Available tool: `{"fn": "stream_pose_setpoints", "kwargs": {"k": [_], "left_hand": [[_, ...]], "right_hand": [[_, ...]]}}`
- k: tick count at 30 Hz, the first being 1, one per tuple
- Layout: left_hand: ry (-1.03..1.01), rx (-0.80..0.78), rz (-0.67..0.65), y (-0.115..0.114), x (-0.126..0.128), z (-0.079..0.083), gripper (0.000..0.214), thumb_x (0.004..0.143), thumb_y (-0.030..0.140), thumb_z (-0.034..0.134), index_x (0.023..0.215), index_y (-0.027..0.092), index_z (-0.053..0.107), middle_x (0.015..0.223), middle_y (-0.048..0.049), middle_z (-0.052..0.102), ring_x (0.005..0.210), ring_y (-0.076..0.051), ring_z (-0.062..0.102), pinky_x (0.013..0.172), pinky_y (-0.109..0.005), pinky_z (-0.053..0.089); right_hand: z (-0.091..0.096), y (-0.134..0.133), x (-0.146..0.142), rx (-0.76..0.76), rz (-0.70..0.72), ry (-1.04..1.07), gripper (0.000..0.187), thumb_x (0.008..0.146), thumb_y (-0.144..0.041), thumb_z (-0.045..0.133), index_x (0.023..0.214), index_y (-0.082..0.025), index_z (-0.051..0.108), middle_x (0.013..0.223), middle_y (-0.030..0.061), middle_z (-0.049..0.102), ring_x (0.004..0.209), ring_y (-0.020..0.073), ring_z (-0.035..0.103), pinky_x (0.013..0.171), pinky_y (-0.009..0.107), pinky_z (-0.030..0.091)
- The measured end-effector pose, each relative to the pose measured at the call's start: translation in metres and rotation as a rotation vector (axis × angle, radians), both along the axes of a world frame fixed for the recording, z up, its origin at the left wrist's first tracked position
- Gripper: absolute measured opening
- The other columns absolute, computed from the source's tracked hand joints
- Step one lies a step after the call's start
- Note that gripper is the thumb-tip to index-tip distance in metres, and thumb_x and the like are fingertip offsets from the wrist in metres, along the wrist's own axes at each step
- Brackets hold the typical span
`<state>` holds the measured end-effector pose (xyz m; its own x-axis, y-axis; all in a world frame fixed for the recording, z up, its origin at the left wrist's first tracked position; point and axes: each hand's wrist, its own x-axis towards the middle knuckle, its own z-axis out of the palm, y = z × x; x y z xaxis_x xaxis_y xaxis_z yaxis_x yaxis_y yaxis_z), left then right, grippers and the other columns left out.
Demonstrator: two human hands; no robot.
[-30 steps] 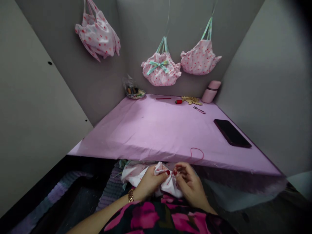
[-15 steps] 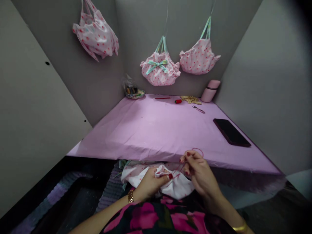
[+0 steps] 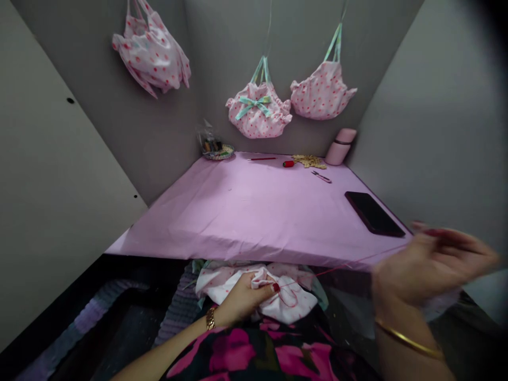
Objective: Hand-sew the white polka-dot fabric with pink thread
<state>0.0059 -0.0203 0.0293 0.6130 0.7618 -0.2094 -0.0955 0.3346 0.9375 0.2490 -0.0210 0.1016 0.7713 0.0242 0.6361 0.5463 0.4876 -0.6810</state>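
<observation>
My left hand (image 3: 252,293) pinches a fold of white cloth with pink dots (image 3: 296,307) in my lap, thumb on top. From that fold a red thread (image 3: 337,268) runs up and right toward my right hand (image 3: 432,262), which is raised off the table's right front corner and blurred. A loose loop of the thread lies on the cloth beside my left thumb. The right hand's fingers are bent together at the thread's far end; whether a needle is between them is hidden.
A pink-covered table (image 3: 246,211) spans the front. On it lie a phone (image 3: 374,214), thread snips (image 3: 321,177), a red thread spool (image 3: 288,164), a red pencil-like stick (image 3: 262,159), a pink flask (image 3: 340,147) and a small basket (image 3: 220,153). Dotted cloth bags (image 3: 260,119) hang above.
My right hand has swung out to the right and away from the cloth, drawing the red thread into a long line. My left hand keeps its pinch in the same place.
</observation>
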Motion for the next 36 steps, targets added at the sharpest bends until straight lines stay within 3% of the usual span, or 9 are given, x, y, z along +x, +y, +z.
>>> {"fn": "stream_pose_setpoints", "kwargs": {"k": [2, 6, 8, 11, 17, 22, 25, 28, 36], "left_hand": [[0.008, 0.001, 0.003, 0.0, 0.0, 0.0, 0.027, 0.067, 0.04, 0.064, 0.067, 0.015, 0.055, 0.06, 0.0027, 0.05, 0.056, -0.01, 0.042, 0.056, -0.021, 0.031], [0.015, 0.039, 0.013, 0.0, -0.002, 0.002, 0.026, 0.068, 0.039, 0.064, 0.066, 0.014, 0.055, 0.059, 0.0029, 0.048, 0.056, -0.009, 0.039, 0.055, -0.021, 0.03], [0.002, 0.034, 0.019, 0.0, -0.002, 0.004, 0.026, 0.067, 0.038, 0.064, 0.066, 0.014, 0.054, 0.059, 0.0031, 0.047, 0.056, -0.009, 0.039, 0.054, -0.021, 0.03], [-0.017, 0.0, 0.018, 0.0, -0.002, 0.006, 0.026, 0.066, 0.038, 0.065, 0.066, 0.014, 0.053, 0.059, 0.0032, 0.047, 0.055, -0.009, 0.039, 0.054, -0.02, 0.03], [-0.005, 0.015, 0.018, -0.001, -0.002, 0.006, 0.028, 0.065, 0.04, 0.065, 0.065, 0.014, 0.054, 0.059, 0.003, 0.047, 0.056, -0.009, 0.039, 0.054, -0.021, 0.03], [0.003, 0.009, 0.018, 0.0, -0.002, 0.004, 0.028, 0.065, 0.04, 0.065, 0.066, 0.014, 0.054, 0.06, 0.0029, 0.048, 0.056, -0.009, 0.039, 0.055, -0.022, 0.029], [0.012, 0.022, 0.019, 0.0, -0.002, 0.003, 0.028, 0.065, 0.041, 0.065, 0.067, 0.015, 0.055, 0.06, 0.0028, 0.048, 0.057, -0.01, 0.04, 0.055, -0.022, 0.029], [0.002, 0.023, 0.008, 0.0, -0.002, 0.004, 0.028, 0.065, 0.041, 0.065, 0.067, 0.015, 0.055, 0.06, 0.0029, 0.048, 0.057, -0.01, 0.04, 0.056, -0.022, 0.03], [-0.013, 0.034, 0.017, 0.0, -0.003, 0.003, 0.022, 0.069, 0.035, 0.063, 0.067, 0.014, 0.058, 0.06, 0.0031, 0.05, 0.056, -0.009, 0.041, 0.056, -0.021, 0.031]], "right_hand": [[-0.015, -0.004, -0.019, -0.31, 0.256, -0.104, 0.009, 0.075, -0.018, 0.058, 0.083, -0.022, 0.056, 0.079, 0.0016, 0.054, 0.073, 0.018, 0.055, 0.072, 0.035, 0.043], [-0.05, -0.012, -0.05, -0.881, 0.995, -0.224, 0.012, 0.076, -0.026, 0.059, 0.08, -0.017, 0.065, 0.072, 0.0035, 0.063, 0.065, 0.0172, 0.058, 0.058, 0.027, 0.045], [-0.06, -0.016, -0.057, -1.037, 1.246, -0.21, 0.018, 0.08, -0.03, 0.055, 0.086, -0.017, 0.064, 0.077, 0.0041, 0.065, 0.069, 0.017, 0.058, 0.062, 0.027, 0.044], [-0.063, -0.021, -0.058, -1.096, 1.411, -0.156, 0.021, 0.08, -0.033, 0.055, 0.088, -0.015, 0.064, 0.079, 0.0041, 0.065, 0.07, 0.016, 0.057, 0.063, 0.026, 0.043], [-0.059, -0.021, -0.054, -1.161, 1.45, -0.18, 0.022, 0.079, -0.032, 0.056, 0.07, -0.013, 0.062, 0.062, 0.0016, 0.059, 0.058, 0.0128, 0.05, 0.057, 0.024, 0.038], [-0.061, -0.022, -0.054, -1.169, 1.502, -0.119, 0.02, 0.079, -0.033, 0.056, 0.087, -0.016, 0.064, 0.071, 0.0016, 0.06, 0.06, 0.0127, 0.051, 0.057, 0.024, 0.039], [-0.063, -0.021, -0.053, -1.176, 1.521, -0.116, 0.018, 0.076, -0.033, 0.059, 0.079, -0.016, 0.065, 0.064, 0.0005, 0.057, 0.058, 0.0125, 0.049, 0.055, 0.023, 0.038], [-0.066, -0.02, -0.051, -1.127, 1.49, -0.067, 0.023, 0.076, -0.037, 0.059, 0.067, -0.015, 0.059, 0.059, -0.0008, 0.053, 0.055, 0.0114, 0.046, 0.054, 0.022, 0.035], [-0.057, -0.019, -0.046, -0.937, 1.356, 0.302, 0.027, 0.071, -0.041, 0.065, 0.069, -0.017, 0.051, 0.054, -0.0052, 0.04, 0.047, 0.0079, 0.035, 0.045, 0.02, 0.028]]}}
